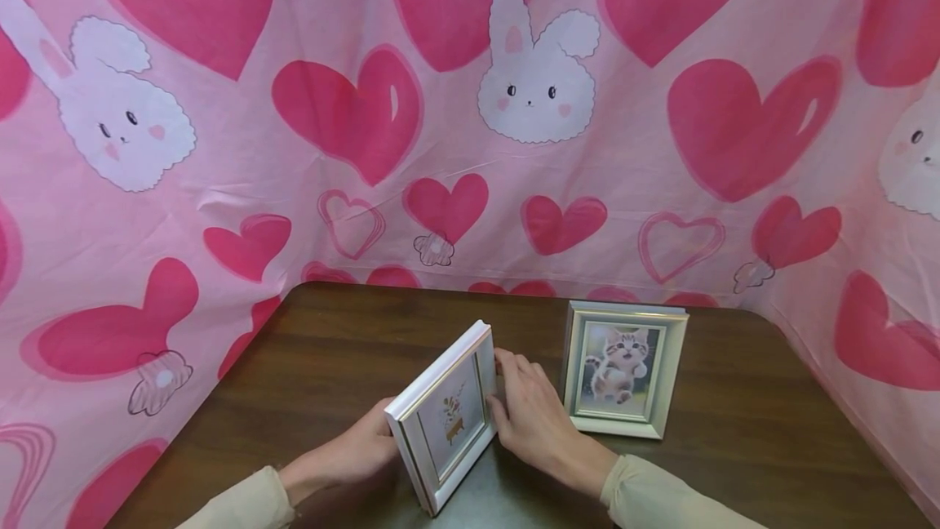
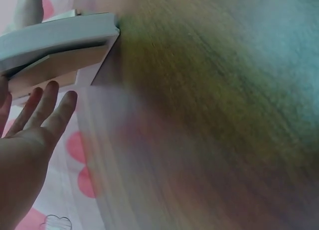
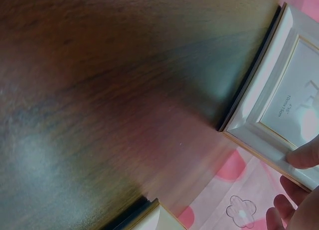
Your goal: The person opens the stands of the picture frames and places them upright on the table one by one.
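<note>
A white picture frame [image 1: 473, 339] with thin gold lines stands tilted between both hands; its picture shows a plant in a pot on a stand. My right hand [image 1: 532, 415] grips its right side, thumb [image 3: 305, 155] on the front border and fingers behind. At the left, my left hand [image 1: 360, 449] is behind the frame, its fingers partly hidden in the head view. The left wrist view shows those fingers [image 2: 60, 115] extended and spread close to the brown back support [image 2: 70, 63]. Printed size text shows on the insert in the right wrist view.
A second pale frame [image 1: 671, 374] with a kitten picture stands upright on the right of the dark wooden table [image 1: 352, 349], close beyond my right hand. Pink cloth [image 1: 455, 153] with hearts and rabbits hangs around the table's back and sides.
</note>
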The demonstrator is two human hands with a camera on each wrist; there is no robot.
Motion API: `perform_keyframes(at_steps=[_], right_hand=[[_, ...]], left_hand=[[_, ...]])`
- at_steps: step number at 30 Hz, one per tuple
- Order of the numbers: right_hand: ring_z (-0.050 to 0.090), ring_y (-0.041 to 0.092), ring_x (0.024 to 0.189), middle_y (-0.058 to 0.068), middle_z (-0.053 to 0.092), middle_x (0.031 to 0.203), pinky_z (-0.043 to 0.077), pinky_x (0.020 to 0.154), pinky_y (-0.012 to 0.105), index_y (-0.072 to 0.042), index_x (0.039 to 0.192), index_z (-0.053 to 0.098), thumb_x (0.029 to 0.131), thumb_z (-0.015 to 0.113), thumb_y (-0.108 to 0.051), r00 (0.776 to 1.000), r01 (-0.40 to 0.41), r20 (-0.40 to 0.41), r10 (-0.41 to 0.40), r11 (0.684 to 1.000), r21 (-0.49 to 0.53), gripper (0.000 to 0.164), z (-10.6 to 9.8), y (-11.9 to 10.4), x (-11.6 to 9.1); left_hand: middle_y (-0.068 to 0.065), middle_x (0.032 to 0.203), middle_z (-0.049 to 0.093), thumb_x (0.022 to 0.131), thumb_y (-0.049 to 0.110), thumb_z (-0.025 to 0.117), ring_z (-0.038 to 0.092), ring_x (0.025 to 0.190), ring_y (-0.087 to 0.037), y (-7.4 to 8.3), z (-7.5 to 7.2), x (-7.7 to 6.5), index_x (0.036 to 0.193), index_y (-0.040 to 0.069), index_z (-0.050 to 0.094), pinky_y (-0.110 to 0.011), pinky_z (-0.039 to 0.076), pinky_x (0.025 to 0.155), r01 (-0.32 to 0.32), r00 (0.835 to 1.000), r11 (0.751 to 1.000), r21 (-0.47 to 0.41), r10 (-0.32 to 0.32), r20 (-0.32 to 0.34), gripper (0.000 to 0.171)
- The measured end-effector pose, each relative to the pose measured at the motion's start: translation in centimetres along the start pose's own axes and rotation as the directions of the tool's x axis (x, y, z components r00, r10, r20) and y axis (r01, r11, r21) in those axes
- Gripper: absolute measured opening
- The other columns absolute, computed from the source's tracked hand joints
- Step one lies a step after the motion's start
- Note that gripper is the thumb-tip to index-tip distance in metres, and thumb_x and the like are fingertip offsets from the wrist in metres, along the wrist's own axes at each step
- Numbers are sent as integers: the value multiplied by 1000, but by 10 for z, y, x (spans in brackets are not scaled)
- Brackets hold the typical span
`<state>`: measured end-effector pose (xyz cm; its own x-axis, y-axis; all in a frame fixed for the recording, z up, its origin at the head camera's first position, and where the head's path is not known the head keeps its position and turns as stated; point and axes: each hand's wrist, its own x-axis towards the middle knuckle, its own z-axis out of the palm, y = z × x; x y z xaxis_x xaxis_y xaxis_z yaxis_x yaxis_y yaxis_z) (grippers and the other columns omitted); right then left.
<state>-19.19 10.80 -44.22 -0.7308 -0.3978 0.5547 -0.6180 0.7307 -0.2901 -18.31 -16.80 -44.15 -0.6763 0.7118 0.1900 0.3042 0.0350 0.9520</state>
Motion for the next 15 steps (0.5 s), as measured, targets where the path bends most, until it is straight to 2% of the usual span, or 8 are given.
perform_keyframes(at_steps=[8, 15], right_hand=[[62, 21, 106, 9, 69, 117, 51, 89, 40, 0, 139, 50, 85, 87, -11, 1000, -14, 8, 14, 1000, 5, 67, -1, 0, 0], [62, 21, 105, 10, 70, 116, 51, 89, 41, 1, 138, 51, 85, 87, -11, 1000, -13, 2, 13, 1000, 10, 65, -1, -1, -1]], left_hand=[[-21, 153, 53, 107, 3, 53, 48, 140, -17, 3, 3, 0, 155, -4, 46, -25, 35, 112, -2, 1000, 1000, 24, 2, -7, 49], [-17, 158, 48, 109, 7, 53, 45, 143, -16, 3, 3, 1, 159, 2, 43, -24, 33, 113, 61, 998, 998, -35, -61, 1, 52]])
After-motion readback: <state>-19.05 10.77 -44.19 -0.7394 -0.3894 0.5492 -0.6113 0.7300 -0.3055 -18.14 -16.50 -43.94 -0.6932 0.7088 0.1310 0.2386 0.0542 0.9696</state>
